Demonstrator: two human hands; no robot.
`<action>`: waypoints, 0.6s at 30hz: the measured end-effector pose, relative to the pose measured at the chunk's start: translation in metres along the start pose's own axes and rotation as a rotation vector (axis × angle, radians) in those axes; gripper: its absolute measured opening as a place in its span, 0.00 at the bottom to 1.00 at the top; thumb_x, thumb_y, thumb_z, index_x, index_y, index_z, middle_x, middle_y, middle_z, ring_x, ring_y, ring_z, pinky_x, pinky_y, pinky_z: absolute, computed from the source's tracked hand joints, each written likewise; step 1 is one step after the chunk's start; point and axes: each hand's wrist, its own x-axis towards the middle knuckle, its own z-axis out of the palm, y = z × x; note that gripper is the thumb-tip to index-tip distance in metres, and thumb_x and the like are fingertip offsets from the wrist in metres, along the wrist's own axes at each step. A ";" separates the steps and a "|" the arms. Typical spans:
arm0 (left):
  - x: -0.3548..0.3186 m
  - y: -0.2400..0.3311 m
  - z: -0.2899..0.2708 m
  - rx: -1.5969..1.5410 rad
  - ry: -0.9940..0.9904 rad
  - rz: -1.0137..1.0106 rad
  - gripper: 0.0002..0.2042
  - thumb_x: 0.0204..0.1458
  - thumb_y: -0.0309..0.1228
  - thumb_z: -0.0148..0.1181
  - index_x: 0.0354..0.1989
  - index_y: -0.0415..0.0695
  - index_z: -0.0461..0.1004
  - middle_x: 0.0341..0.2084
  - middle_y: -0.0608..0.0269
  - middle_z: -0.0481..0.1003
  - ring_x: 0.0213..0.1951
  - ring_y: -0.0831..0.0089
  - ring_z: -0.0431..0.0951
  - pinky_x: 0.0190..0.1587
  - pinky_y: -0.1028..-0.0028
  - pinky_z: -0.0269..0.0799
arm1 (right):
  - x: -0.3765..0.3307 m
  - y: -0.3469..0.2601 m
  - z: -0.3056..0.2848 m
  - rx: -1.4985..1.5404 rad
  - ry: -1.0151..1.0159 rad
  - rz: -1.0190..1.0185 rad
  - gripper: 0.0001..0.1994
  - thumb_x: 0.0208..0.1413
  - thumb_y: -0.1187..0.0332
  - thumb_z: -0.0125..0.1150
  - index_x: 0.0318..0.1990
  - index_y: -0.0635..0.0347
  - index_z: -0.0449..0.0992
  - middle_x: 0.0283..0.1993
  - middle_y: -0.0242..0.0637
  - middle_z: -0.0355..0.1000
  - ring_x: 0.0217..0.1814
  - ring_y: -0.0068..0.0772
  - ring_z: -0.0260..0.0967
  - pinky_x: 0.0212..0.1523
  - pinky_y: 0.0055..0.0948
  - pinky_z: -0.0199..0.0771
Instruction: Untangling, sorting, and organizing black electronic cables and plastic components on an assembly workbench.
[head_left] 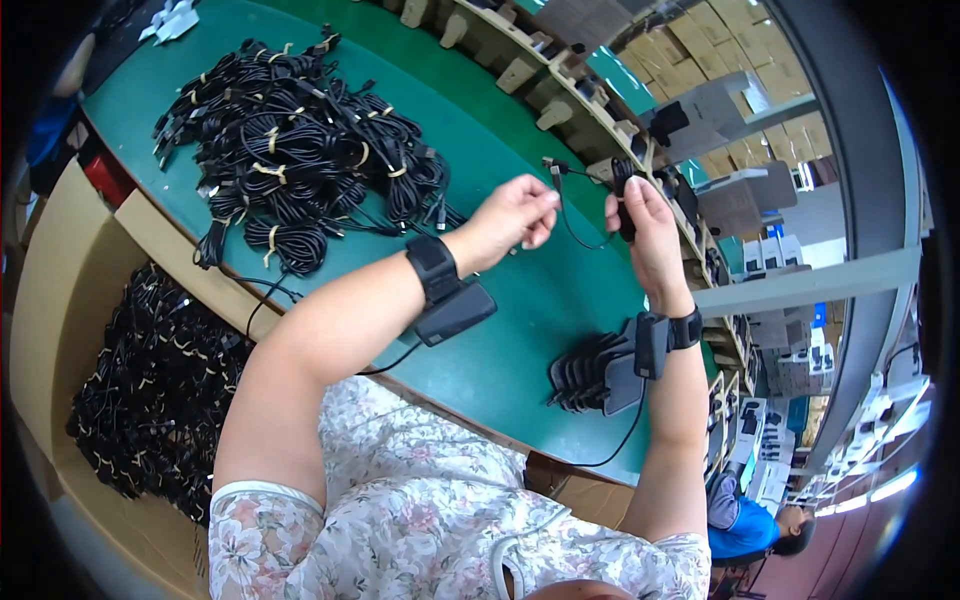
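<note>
My right hand (650, 225) is closed round a coiled black cable (622, 185). The loose ends of this cable hang out toward the left, with small plugs (556, 170) in the air above the table. Just left of those plugs is my left hand (512, 222), its thumb and fingertips pressed together; whatever may be between them is too small to make out. Farther left on the green table lies a large heap of black cables (290, 140), many coiled and bound with pale ties.
An open cardboard box (45, 330) full of tied black cables stands at the left, against the green table (480, 350). Dark grey flat pieces (590, 375) stand in a row near my right wrist. A rack (560, 75) runs along the far side. A person in blue (745, 525) sits at the lower right.
</note>
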 end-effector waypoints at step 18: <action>-0.002 0.006 0.007 0.185 0.020 -0.020 0.06 0.55 0.25 0.50 0.38 0.38 0.63 0.33 0.54 0.71 0.33 0.69 0.77 0.33 0.74 0.76 | -0.014 0.004 -0.008 -0.314 0.083 -0.048 0.13 0.56 0.72 0.51 0.48 0.62 0.61 0.29 0.37 0.69 0.25 0.25 0.67 0.27 0.25 0.69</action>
